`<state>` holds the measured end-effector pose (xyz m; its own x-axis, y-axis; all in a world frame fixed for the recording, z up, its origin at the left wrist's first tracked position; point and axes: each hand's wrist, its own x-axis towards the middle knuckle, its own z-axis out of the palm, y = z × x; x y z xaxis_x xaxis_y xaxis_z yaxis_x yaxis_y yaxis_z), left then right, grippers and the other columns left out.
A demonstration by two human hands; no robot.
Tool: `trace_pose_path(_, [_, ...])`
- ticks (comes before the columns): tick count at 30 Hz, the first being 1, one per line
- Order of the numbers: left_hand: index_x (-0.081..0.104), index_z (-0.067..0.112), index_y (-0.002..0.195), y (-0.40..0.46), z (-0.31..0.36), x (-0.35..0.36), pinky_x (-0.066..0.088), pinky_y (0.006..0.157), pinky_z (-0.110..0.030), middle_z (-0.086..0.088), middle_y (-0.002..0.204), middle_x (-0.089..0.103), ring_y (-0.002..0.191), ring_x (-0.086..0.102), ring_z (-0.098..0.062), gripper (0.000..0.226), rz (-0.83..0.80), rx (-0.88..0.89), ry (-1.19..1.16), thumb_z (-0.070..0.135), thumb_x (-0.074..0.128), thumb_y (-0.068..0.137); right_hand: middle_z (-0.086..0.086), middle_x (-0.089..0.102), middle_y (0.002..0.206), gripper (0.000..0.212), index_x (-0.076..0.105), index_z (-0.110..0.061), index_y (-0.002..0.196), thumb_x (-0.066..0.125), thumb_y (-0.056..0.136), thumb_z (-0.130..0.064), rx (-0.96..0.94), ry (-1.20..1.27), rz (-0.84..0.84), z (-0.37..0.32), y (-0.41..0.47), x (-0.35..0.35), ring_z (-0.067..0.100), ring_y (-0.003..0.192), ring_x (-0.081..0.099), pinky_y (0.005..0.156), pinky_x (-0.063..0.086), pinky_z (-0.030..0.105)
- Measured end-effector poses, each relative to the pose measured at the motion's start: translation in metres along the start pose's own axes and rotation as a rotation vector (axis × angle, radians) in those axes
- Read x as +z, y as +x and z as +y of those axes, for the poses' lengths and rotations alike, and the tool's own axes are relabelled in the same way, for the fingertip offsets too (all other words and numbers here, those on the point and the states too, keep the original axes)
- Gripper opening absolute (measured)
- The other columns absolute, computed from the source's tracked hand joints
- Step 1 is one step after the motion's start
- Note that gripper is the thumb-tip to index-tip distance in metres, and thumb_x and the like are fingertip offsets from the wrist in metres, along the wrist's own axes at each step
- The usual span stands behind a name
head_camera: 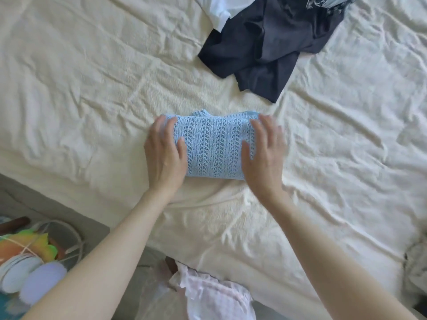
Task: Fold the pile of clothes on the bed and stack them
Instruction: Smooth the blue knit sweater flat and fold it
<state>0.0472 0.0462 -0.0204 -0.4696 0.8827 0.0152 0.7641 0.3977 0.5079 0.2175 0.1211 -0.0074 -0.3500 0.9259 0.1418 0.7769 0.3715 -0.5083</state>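
**Blue knit folded on the bed, a hand at each end**

At the near left, off the bed, a wire basket [69, 236] sits on the grey floor [27, 195], with coloured paper shapes [27, 257] in and around it: orange, green, white and lilac.

The bed [80, 93] fills most of the view, covered in a wrinkled cream sheet.

The left hand [165, 152] lies on the left end of the knit [213, 146], its fingers straight and flat, pointing far, with the thumb resting on top of the fabric. It grips nothing.

The knit is a light blue openwork piece, folded into a compact rectangle near the middle of the bed. A bit of its fabric pokes out along the far edge.

The right hand [265, 151] lies at the right end of the knit, fingers spread and relaxed, the thumb on the fabric and the outer fingers over the sheet beside it. It is slightly blurred and also grips nothing.

Near the bottom edge, between the forearms, a pale pink garment [215, 294] lies crumpled at the near side of the bed.

Far and right of the knit, well apart from it, a dark garment [272, 49] lies unfolded. A white garment [221, 8] touches its far left side, and a patterned blue cloth [328, 2] lies at its far right.

At the near right edge, a grey mottled cloth [416, 269] is partly cut off.
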Motion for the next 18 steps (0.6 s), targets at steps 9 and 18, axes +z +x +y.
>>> trace_pose_path(9, [-0.015, 0.047, 0.141, 0.012, -0.014, 0.055, -0.021, 0.107, -0.055, -0.002, 0.159, -0.006, 0.145, -0.01, -0.029, 0.057, -0.423, 0.151, 0.477, 0.058, 0.012, 0.092, 0.011, 0.016, 0.157, 0.057, 0.026, -0.027, 0.148, 0.035, 0.096, -0.05, -0.039, -0.229, -0.472, 0.057, -0.001, 0.05, 0.027, 0.146, 0.01, 0.118, 0.003, 0.039])
trace_pose_path(18, [-0.006, 0.049, 0.144, 0.023, 0.001, 0.037, -0.021, 0.107, -0.054, 0.003, 0.158, -0.013, 0.145, -0.014, -0.025, 0.053, -0.613, 0.084, 0.347, 0.052, 0.018, 0.096, 0.007, 0.021, 0.156, 0.05, 0.038, -0.024, 0.144, 0.05, 0.096, -0.033, 0.053, 0.043, -0.552, 0.048, 0.012, 0.028, 0.023, 0.146, 0.014, 0.119, 0.011, 0.038])
